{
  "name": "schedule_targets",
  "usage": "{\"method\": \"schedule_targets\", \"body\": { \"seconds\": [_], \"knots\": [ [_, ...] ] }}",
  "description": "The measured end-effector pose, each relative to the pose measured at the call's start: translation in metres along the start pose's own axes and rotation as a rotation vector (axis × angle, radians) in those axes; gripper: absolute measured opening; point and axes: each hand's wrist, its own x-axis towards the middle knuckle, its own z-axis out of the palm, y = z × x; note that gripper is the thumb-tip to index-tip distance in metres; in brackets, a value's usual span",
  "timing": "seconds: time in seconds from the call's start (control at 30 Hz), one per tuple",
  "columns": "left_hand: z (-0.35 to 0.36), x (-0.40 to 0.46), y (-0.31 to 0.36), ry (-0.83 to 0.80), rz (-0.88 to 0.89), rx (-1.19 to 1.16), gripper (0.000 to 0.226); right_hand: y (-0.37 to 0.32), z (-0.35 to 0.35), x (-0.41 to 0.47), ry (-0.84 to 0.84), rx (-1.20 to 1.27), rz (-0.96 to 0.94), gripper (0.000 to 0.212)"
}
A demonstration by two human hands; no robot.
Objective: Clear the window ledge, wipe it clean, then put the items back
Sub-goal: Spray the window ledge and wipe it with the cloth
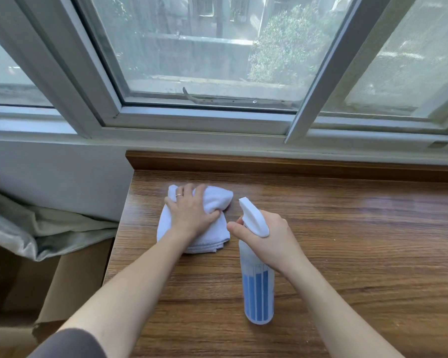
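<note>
A folded white cloth (215, 200) lies on the wooden window ledge (347, 228) near its left end. My left hand (192, 210) lies on top of the cloth, its fingers curled into the fabric and gripping it. My right hand (267, 236) grips the neck of a white spray bottle (258, 293) with blue liquid in its lower part. The bottle is tilted, with its nozzle pointing away from me toward the cloth. Apart from the cloth and bottle, nothing stands on the ledge.
The sliding window frame (197, 120) runs along the back, above a raised wooden lip (269, 164). To the left, below the ledge's end, a grey curtain (36, 228) is bunched over a cardboard box (70, 280).
</note>
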Motion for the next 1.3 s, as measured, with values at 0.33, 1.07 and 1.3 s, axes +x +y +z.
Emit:
{"method": "schedule_targets", "body": {
  "seconds": [0.33,1.07,1.3],
  "knots": [
    [-0.007,0.044,0.011,-0.07,-0.031,0.107,0.08,0.001,-0.001,0.003,-0.001,0.009,-0.006,0.037],
    [0.009,-0.168,-0.014,0.006,0.085,0.035,0.083,0.005,-0.004,-0.048,0.009,-0.012,-0.082,0.041],
    [0.017,-0.215,-0.019,0.07,0.1,0.023,0.082,0.008,-0.004,-0.056,-0.001,-0.014,-0.086,0.042]
  ]
}}
